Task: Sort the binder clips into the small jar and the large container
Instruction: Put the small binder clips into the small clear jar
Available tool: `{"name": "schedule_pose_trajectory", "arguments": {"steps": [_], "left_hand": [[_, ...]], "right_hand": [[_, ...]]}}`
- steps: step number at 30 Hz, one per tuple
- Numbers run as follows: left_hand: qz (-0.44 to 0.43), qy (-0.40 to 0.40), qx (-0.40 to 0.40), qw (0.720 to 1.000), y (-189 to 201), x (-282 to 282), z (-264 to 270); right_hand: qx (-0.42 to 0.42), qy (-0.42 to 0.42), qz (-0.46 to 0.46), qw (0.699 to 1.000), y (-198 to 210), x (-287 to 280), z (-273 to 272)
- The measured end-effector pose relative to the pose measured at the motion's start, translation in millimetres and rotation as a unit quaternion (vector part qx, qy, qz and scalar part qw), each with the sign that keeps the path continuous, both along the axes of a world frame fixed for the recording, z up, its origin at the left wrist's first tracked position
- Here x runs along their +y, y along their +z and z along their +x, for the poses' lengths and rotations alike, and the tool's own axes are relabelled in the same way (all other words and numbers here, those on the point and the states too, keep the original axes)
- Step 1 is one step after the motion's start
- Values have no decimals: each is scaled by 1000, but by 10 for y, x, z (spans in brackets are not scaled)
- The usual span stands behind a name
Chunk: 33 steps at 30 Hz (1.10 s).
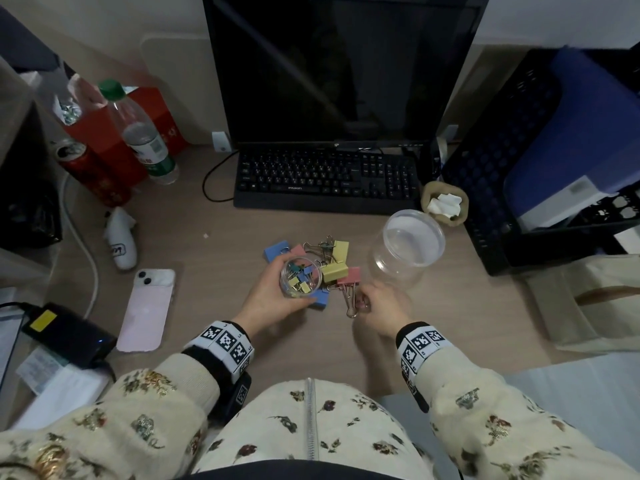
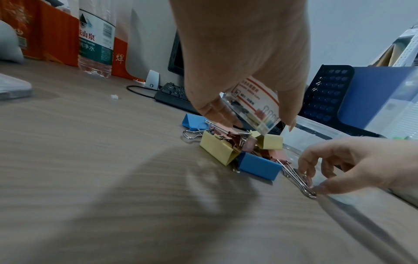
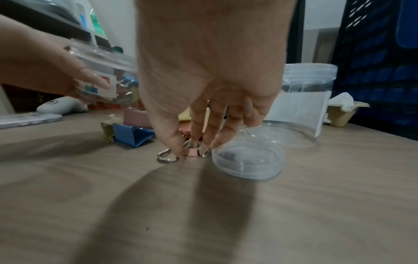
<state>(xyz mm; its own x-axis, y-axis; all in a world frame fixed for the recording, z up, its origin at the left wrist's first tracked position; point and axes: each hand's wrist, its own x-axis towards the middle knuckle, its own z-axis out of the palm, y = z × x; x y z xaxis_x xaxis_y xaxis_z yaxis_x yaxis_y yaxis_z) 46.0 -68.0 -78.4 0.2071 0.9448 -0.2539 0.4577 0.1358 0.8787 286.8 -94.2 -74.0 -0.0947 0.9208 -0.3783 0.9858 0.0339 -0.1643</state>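
My left hand (image 1: 268,292) grips the small jar (image 1: 300,277) from the side, fingers curled round its wall, at frame centre in the head view. The jar is lifted off the desk (image 1: 214,244) and tilted; small clips, yellow, blue and green, lie inside it. In the left wrist view its printed label (image 2: 257,105) shows between thumb and fingers.

My right hand (image 1: 382,308) is down on the desk just right of the jar. Thumb and fingertips (image 3: 174,144) pinch a small pink clip (image 3: 192,152) against the desk surface. Its wire handles stick out on both sides, one loop (image 3: 166,157) lower left of the thumb. The hand is blurred in the head view; the grasp reads clearly only in the right wrist view.

The pile of large binder clips (image 1: 327,263) lies on the desk behind and between both hands: two yellow, two blue, pink ones, wire handles tangled. One blue clip (image 1: 320,297) sits directly under the jar.

The large container (image 1: 407,245) stands upright, open, to the upper right of the pile; I see nothing in it. A clear round lid (image 3: 247,161) lies flat on the desk just beside my right fingers.

The keyboard (image 1: 327,178) and monitor (image 1: 343,67) fill the top centre. A pink phone (image 1: 149,308) lies lower left, and a water bottle (image 1: 140,133) stands upper left.
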Motion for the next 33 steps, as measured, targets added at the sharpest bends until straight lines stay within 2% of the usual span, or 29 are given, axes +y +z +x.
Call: {"name": "schedule_pose_trajectory", "arguments": {"steps": [3,15,19,28,31,33], "left_hand": [[2,2,-3,1000,-10,-4,-10],[-6,2,2,1000,6,-13,-16],[-6,2,6,1000,31,-13,-3],[2,-9,-3,1000,72,-7,53],[-2,-6,-12,1000,66,-13,72],[0,-5,-9,1000,41,-22,89]], "right_hand": [[-25,29,14,999,-6,-22,-50],[-34,59,-21,997,6,-80,14],[-12,45,-16,999,51,-96,43],[23,-46,-7,999,251,14,150],[63,-58,24,996,441,98,88],[118,-45,68,990,578,159,8]]}}
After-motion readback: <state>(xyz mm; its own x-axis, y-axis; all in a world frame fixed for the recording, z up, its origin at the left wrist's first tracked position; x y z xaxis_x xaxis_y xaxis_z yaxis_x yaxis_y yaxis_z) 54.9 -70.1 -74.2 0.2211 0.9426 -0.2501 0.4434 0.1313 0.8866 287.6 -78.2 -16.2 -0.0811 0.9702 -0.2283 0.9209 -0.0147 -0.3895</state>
